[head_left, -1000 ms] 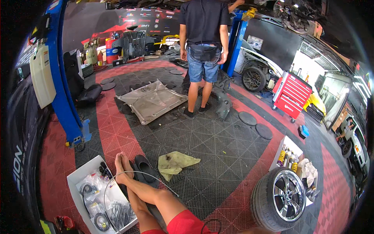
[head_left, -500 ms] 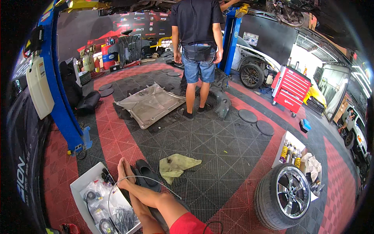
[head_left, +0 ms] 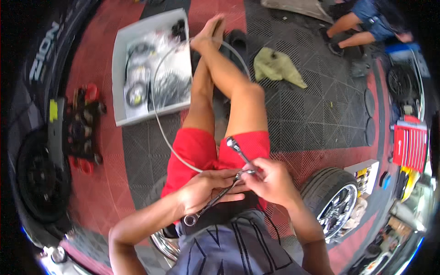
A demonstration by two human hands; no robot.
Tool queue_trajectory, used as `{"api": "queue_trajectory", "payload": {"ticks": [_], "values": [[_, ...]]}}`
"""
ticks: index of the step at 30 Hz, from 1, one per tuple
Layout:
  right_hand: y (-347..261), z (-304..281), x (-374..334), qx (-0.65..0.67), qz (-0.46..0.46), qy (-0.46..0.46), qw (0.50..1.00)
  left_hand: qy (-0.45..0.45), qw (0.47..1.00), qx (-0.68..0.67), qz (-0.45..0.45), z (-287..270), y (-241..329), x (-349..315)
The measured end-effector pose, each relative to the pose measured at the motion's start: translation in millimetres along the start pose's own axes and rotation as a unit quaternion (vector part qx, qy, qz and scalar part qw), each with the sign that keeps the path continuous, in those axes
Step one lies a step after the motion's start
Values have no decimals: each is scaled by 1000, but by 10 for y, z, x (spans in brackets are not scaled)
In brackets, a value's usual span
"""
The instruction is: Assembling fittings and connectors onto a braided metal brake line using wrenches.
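Over my lap, my left hand point(head_left: 199, 190) is partly closed round a combination wrench point(head_left: 204, 210), whose ring end points down and left. A thin pale hose point(head_left: 170, 145) loops from beside the white box to my left fingers. My right hand point(head_left: 275, 181) grips a second wrench point(head_left: 243, 156), its head pointing up and left. Both wrenches meet at a small metal fitting point(head_left: 245, 174) between my hands. My fingers partly hide the fitting, and I cannot tell how the wrenches sit on it.
A white box point(head_left: 120, 82) of bagged parts stands beside my legs. A yellowish cloth point(head_left: 275, 66) lies on the tiled floor. To the right are a chrome wheel point(head_left: 339, 206), a box of coilovers point(head_left: 372, 176) and a red tool chest point(head_left: 409, 149). Another person's legs point(head_left: 355, 34) show ahead.
My view has tilted down to my lap. Both hands and the two wrenches, out of view before, now show. The other person appears farther up and right in view.
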State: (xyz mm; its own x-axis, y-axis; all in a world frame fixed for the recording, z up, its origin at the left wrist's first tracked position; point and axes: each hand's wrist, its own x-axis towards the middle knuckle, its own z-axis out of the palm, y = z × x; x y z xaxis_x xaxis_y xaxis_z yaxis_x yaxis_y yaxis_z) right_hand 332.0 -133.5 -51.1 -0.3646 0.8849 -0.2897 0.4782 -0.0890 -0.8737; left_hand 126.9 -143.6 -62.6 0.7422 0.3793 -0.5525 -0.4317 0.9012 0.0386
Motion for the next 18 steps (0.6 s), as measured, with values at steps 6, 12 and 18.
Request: {"api": "queue_trajectory", "payload": {"ticks": [6,12,18], "values": [[173,201,-19,7,23,-64,998,50,998,-22,10,-180,-157,-80],[182,215,-117,31,68,-108,991,49,999,-9,-15,-218,-177,-137],[19,209,-68,-43,0,-112,993,36,994,57,-85,-249,50,-234]]}}
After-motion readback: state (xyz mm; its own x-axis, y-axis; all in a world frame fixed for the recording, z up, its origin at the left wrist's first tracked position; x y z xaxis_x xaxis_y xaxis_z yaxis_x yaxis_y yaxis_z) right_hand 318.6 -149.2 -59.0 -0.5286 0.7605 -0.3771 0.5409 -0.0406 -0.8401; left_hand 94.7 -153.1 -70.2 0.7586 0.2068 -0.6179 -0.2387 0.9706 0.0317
